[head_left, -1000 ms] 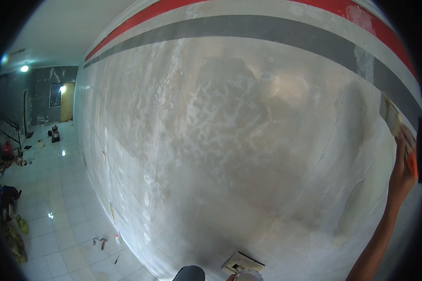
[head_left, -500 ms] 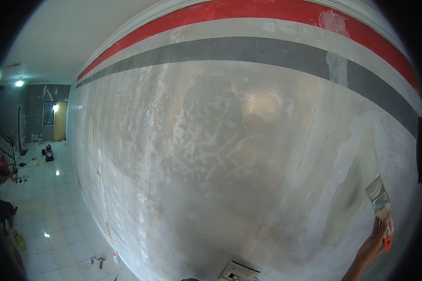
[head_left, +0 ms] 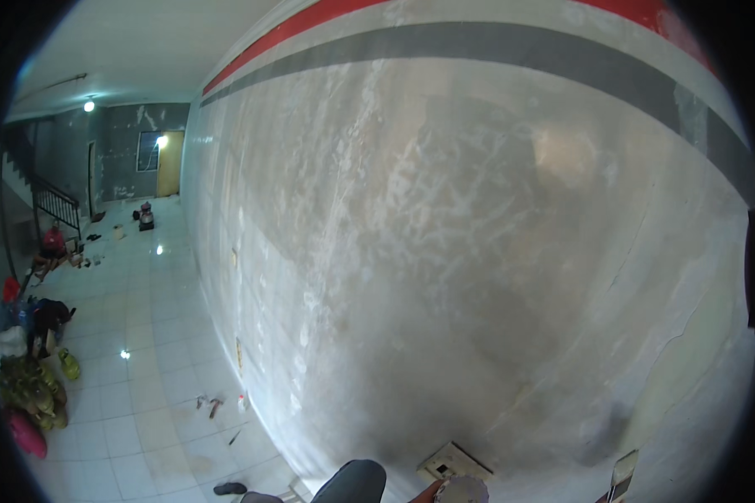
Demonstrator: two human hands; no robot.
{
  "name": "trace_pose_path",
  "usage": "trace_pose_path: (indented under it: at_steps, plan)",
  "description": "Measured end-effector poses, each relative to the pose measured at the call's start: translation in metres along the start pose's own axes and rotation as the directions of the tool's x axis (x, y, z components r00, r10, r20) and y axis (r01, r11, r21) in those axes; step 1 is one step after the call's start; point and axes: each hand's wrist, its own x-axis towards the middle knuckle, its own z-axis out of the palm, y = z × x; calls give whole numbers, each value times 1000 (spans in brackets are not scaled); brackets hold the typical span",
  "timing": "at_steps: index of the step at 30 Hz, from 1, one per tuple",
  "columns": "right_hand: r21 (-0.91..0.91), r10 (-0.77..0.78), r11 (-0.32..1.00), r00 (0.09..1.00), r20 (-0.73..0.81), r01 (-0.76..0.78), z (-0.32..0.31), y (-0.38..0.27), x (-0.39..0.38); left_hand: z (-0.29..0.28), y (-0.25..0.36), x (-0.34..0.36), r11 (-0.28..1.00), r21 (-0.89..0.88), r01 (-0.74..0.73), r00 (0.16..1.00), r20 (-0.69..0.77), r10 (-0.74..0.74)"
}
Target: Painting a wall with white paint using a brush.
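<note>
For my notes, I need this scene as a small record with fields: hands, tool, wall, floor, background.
Left hand: at the lower edge, holding a round, pale container
Right hand: no clear part in view
Tool: flat, pale-bristled paintbrush, lower edge, right of the container
Wall: patchy grey, with a red stripe above a dark grey stripe
Floor: glossy, pale square tiles
Background: person in a red top near a black stair railing

I see lots of room to reach across the middle of the big, patchy grey wall point(head_left: 461, 277). Down low, a bent knee in dark grey cloth point(head_left: 354, 483), a round whitish tub point(head_left: 461, 490) and a flat paintbrush point(head_left: 623, 471) block the way.
</note>
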Motion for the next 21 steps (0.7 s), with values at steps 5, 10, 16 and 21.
trace_pose_path:
  at_steps: [5,10,16,21]
  plan:
    - [113,264,958,964,25,-265,-32,6,-17,-30,3,4,988,-13,156,968,201,-150]
    - [354,487,702,779,395,-618,-53,2,-21,-12,-1,-2,992,-22,128,990,70,-126]
    - [143,447,867,873,196,-477,-63,-3,-20,6,1,-5,991,-16,136,990,22,-136]
    - [-50,421,907,906,52,-419,-65,-6,-22,12,-3,-6,995,-59,76,995,73,-71]
